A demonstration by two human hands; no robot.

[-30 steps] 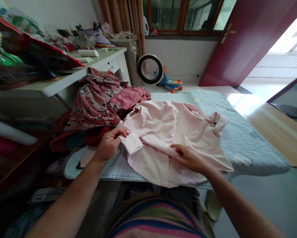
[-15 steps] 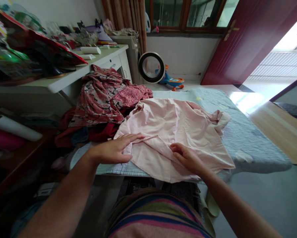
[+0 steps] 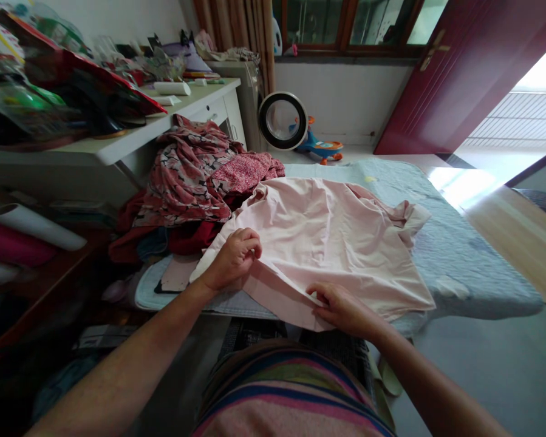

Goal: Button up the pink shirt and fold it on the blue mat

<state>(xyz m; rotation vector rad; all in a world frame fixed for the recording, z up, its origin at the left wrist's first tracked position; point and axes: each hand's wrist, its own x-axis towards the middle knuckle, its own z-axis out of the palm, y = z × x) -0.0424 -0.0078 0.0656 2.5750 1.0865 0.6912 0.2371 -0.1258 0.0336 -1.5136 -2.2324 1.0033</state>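
A pale pink shirt (image 3: 336, 230) lies spread over a light blue quilted cover (image 3: 455, 243), its near edge turned up. My left hand (image 3: 237, 257) is closed, pinching that edge on the left side. On the right, my right hand (image 3: 341, 306) grips the same edge between thumb and fingers. Between the hands the edge runs as a slanting fold, with the shirt's other layer showing below it. The shirt's far right part, seemingly a sleeve or collar, is bunched.
Red and patterned clothes (image 3: 191, 176) are heaped behind my left hand. A cluttered desk (image 3: 140, 136) stands at the left, with rolls (image 3: 36, 226) under it. Beyond are a washing machine with its round door (image 3: 283, 121) open and a blue ride-on toy (image 3: 316, 145). A dark red door (image 3: 441, 79) stands at the right.
My left hand has gone from spread above the cloth to closed on the shirt's edge. The edge is now lifted into a straighter fold. My right hand sits slightly lower.
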